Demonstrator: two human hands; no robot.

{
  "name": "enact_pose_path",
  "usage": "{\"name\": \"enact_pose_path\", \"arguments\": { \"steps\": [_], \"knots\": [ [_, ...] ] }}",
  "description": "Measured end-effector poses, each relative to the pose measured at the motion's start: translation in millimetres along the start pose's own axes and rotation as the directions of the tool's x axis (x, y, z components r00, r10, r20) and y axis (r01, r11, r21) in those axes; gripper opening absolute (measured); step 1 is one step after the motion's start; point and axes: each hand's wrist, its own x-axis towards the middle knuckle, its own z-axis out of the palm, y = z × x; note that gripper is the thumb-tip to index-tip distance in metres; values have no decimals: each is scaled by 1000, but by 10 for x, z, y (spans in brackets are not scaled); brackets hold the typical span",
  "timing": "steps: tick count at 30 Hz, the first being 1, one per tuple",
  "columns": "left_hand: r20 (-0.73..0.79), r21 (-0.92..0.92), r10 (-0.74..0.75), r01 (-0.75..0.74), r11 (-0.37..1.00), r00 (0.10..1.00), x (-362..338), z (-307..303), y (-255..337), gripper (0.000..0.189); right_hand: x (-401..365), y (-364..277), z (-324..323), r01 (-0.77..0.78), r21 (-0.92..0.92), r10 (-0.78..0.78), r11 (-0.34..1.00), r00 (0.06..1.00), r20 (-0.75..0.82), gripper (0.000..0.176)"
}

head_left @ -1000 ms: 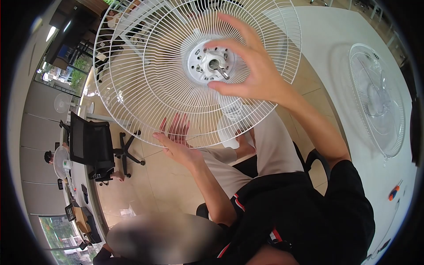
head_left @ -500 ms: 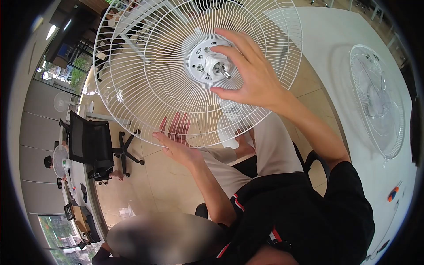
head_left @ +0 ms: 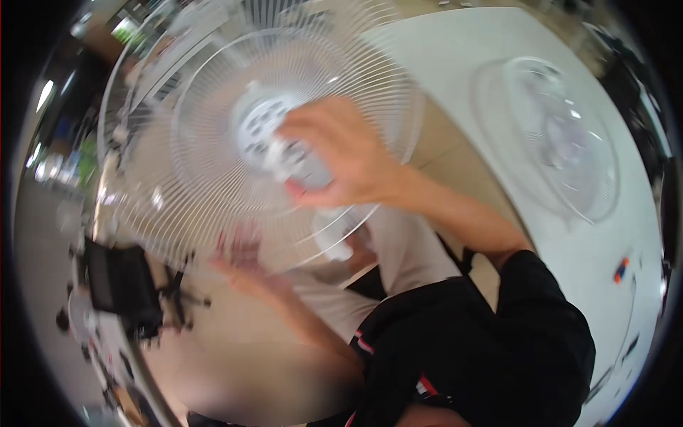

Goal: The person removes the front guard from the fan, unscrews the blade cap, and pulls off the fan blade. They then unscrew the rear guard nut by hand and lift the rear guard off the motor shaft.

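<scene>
A large white wire fan guard [head_left: 206,213] is tilted in front of me, with a white round motor hub [head_left: 257,122] at its centre. My right hand [head_left: 348,153] curls its fingers and thumb around the white centre piece [head_left: 284,158] of the hub; blur hides the exact contact. At the guard's lower edge, my left hand [head_left: 249,267] holds the rim, its fingers showing through the wires. Below the guard, part of a white fan base [head_left: 331,238] shows near my legs.
On the white table [head_left: 455,64] at the right lie another round fan guard [head_left: 562,142] and an orange-and-blue screwdriver [head_left: 622,270]. A black office chair [head_left: 122,281] stands at the left. A blurred oval covers part of the bottom left.
The guard and both hands have shifted left in view, along with the surroundings, which are more blurred. My right hand's spread fingers have closed in around the centre piece.
</scene>
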Motion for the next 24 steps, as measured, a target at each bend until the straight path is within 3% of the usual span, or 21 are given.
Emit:
{"name": "enact_pose_path", "arguments": {
  "steps": [1,7,12,14,16,18,22,24],
  "knots": [
    [-37,-103,-80,76,992,996,-71,84,13,74,8,-14,-201,32,-7,-32,999,999,-5,55],
    [-117,75,35,-26,997,993,-288,146,171,72,54,-171,-656,31,-58,-32,998,999,-8,58],
    [-107,89,46,-37,995,993,-275,59,133,70,67,-154,-1384,-75,-325,89,943,996,30,60],
    [-119,89,33,-23,996,992,-264,62,159,69,45,-160,-1800,-136,-523,157,842,988,-4,58],
    [-126,65,12,-4,998,992,-266,72,200,69,-18,-162,-2305,-89,-771,188,630,981,40,58],
    [-121,48,-4,10,999,993,-276,68,223,70,-193,-196,-2843,-173,-881,344,440,939,-13,54],
    [-51,-32,-10,8,999,999,-240,17,129,76,-622,-315,-3987,-391,-908,495,151,825,-273,46],
    [19,-102,-38,40,994,999,-183,-44,78,77,-812,-419,-4403,-563,-826,575,32,686,-446,46]
  ]
}}
